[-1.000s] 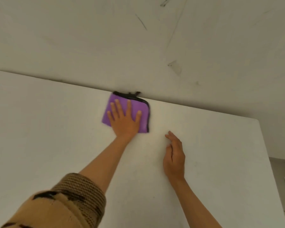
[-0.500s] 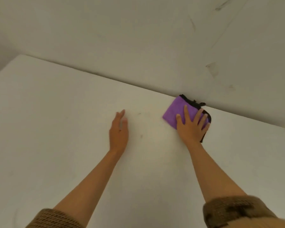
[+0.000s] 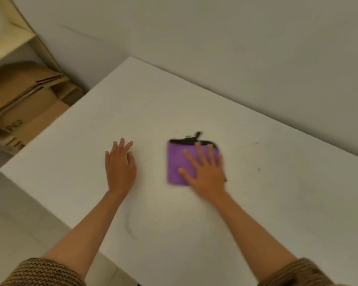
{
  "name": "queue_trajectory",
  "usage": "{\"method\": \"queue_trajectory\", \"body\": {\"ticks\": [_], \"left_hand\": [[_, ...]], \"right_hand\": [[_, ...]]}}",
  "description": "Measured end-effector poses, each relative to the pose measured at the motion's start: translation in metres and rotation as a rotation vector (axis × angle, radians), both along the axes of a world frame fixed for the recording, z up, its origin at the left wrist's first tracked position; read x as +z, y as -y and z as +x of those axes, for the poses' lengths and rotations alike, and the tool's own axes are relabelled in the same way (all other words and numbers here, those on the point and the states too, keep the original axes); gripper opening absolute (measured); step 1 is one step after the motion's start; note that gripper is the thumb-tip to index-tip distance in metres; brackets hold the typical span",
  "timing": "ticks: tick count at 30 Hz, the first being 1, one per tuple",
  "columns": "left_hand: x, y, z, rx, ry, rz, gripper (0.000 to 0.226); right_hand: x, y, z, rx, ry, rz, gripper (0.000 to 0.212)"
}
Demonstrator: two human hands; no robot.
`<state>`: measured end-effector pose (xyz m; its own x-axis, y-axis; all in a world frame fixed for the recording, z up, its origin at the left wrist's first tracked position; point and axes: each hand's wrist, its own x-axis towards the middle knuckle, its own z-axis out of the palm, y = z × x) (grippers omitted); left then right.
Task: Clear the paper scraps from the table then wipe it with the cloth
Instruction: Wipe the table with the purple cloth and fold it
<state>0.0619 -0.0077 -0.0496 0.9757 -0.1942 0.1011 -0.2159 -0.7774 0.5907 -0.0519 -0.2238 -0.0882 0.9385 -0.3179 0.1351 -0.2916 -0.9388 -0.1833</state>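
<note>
While blurred, cloth (image 3: pixel 175 164) lies under right fingers (image 3: pixel 198 153).

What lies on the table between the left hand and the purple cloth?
Nothing: in the head view only bare white table separates the left hand from the purple cloth, which lies under the right hand.
</note>
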Motion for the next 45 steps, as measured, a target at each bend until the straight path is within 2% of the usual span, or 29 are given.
{"method": "queue_trajectory", "body": {"ticks": [3, 4, 6, 9, 14, 16, 18, 20, 24, 27, 29, 32, 35, 38, 40, 45], "left_hand": [[-0.001, -0.064, 0.013, 0.128, -0.004, 0.096, 0.038], [-0.002, -0.084, 0.015, 0.178, -0.013, 0.138, 0.038], [-0.007, -0.119, 0.016, 0.273, -0.039, 0.209, 0.04], [-0.015, -0.156, 0.013, 0.334, -0.085, 0.225, 0.041], [-0.02, -0.187, 0.013, 0.315, -0.095, 0.095, 0.041], [-0.02, -0.199, 0.017, 0.331, -0.082, 0.049, 0.04], [-0.021, -0.214, 0.025, 0.359, -0.094, 0.028, 0.041], [-0.021, -0.225, 0.034, 0.37, -0.12, -0.008, 0.043], [-0.023, -0.238, 0.05, 0.395, -0.14, -0.108, 0.049], [-0.023, -0.246, 0.058, 0.383, -0.108, -0.197, 0.05], [-0.022, -0.25, 0.061, 0.398, -0.083, -0.308, 0.049], [-0.019, -0.26, 0.067, 0.426, -0.051, -0.467, 0.048], [-0.017, -0.271, 0.072, 0.433, -0.004, -0.447, 0.048], [-0.017, -0.279, 0.077, 0.465, 0.021, -0.33, 0.046], [-0.018, -0.281, 0.081, 0.433, 0.015, -0.229, 0.044], [-0.017, -0.252, 0.089, 0.176, 0.019, -0.05, 0.046]], "right_hand": [[0.011, 0.04, 0.005, -0.323, -0.162, 0.082, 0.065], [0.014, 0.04, 0.006, -0.366, -0.235, 0.11, 0.066], [0.012, 0.015, 0.014, -0.364, -0.242, 0.089, 0.069], [0.006, -0.072, 0.024, -0.138, -0.095, 0.002, 0.066], [0.012, -0.249, 0.01, 0.447, 0.022, 0.091, 0.063], [0.012, -0.276, 0.019, 0.545, 0.026, 0.083, 0.063], [0.002, -0.262, 0.046, 0.564, 0.061, 0.066, 0.057], [-0.006, -0.222, 0.08, 0.412, 0.027, 0.009, 0.053], [0.008, -0.149, 0.138, -0.07, -0.188, 0.008, 0.062], [0.018, -0.163, 0.173, -0.16, -0.317, 0.082, 0.065], [0.017, -0.204, 0.191, -0.059, -0.276, 0.057, 0.066], [0.01, -0.288, 0.207, 0.226, -0.211, 0.015, 0.065], [0.012, -0.37, 0.198, 0.537, -0.178, -0.029, 0.069], [0.013, -0.394, 0.193, 0.68, -0.17, -0.049, 0.067], [0.011, -0.366, 0.207, 0.609, -0.169, -0.002, 0.062], [0.016, -0.221, 0.221, 0.043, -0.259, 0.08, 0.057]]}}
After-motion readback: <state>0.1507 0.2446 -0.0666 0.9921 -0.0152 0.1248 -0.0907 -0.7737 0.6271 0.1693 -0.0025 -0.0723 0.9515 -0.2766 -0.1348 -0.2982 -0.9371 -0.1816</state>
